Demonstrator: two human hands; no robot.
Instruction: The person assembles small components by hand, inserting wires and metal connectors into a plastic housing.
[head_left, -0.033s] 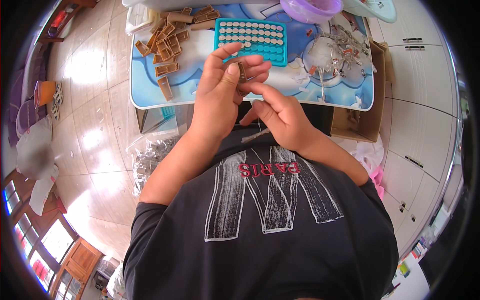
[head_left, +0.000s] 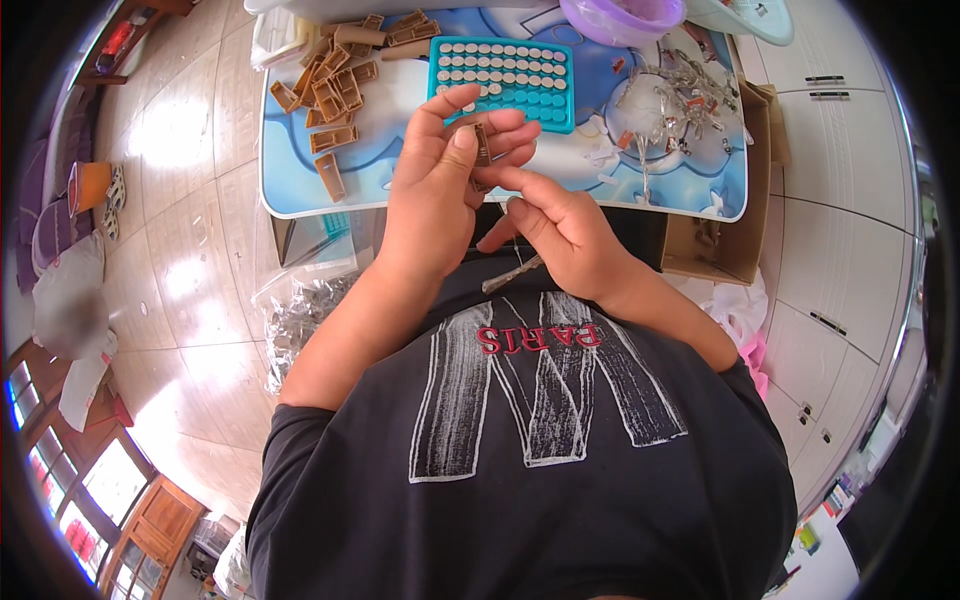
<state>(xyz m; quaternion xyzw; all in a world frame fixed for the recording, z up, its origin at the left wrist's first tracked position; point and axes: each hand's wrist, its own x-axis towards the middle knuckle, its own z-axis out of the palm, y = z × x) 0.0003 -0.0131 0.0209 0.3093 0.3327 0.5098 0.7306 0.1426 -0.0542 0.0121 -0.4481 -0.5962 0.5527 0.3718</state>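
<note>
My left hand [head_left: 435, 175] holds a small brown box-shaped piece [head_left: 481, 146] upright between thumb and fingers, just above the table's near edge. My right hand [head_left: 565, 228] is beside it, with its fingertips touching the lower end of that piece. A thin grey stick [head_left: 514, 273] juts out from under the right palm, held by the lower fingers. Behind the hands lies a teal tray [head_left: 552, 110] whose wells hold several pale round discs. A heap of similar brown pieces [head_left: 335, 80] is on the table to the left.
The low blue-and-white table [head_left: 300, 195] also carries a pile of clear plastic clips [head_left: 672, 85] and a purple bowl [head_left: 622, 14]. An open cardboard box [head_left: 722, 240] stands at the right. A clear bag of grey parts [head_left: 300, 312] lies on the tiled floor at the left.
</note>
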